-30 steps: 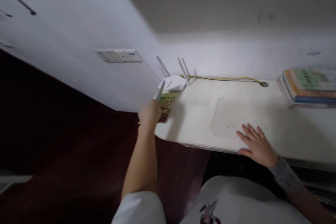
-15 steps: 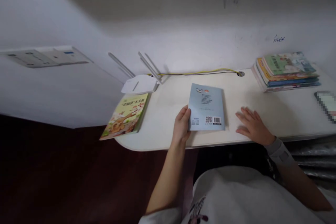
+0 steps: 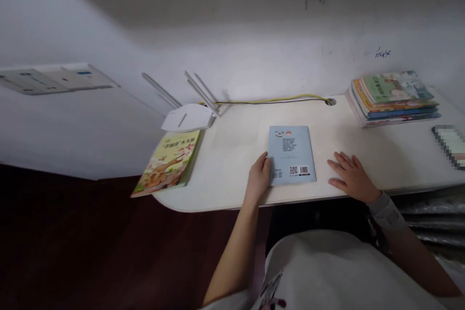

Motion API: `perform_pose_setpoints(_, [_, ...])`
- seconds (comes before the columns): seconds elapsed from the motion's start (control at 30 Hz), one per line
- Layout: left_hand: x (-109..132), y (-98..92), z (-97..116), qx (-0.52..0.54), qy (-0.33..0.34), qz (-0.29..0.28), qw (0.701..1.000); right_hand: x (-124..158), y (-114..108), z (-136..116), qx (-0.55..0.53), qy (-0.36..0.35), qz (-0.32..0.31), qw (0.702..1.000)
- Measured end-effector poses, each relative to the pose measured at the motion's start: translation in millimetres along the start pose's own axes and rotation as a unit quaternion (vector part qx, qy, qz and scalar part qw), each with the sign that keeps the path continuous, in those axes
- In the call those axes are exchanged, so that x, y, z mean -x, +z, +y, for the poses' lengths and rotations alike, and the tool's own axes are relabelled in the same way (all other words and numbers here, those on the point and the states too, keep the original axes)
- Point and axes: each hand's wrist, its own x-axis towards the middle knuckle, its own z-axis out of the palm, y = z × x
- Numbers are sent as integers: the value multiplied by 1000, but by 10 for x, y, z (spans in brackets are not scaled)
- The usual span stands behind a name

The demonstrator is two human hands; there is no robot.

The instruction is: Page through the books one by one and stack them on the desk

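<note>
A light blue book lies on the white desk, its back side with text and a barcode facing up. My left hand is closed at the book's left edge, the thumb at the edge and the other fingers mostly hidden. To the right of the book, my right hand rests on the desk with its fingers spread, holding nothing and not touching the book.
A green and yellow book overhangs the left edge of the desk. Behind it stands a white router with antennas and a yellow cable. A book stack and a phone are at the right.
The blue book has come down and to the right, and now looks flat on the desk. My left hand has moved right with it. My right hand has stayed almost in place.
</note>
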Motion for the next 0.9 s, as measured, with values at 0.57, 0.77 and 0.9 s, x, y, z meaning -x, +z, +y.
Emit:
perform_pose_setpoints(0.57, [185, 51, -104, -246, 94, 10, 965, -177, 18, -641, -34, -81, 24, 996])
perform_pose_setpoints(0.77, [371, 113, 256, 64, 115, -75, 988, -198, 8, -652, -54, -75, 12, 996])
perform_pose_setpoints(0.9, [427, 493, 401, 24, 199, -46, 979, -200, -21, -590, -95, -75, 27, 992])
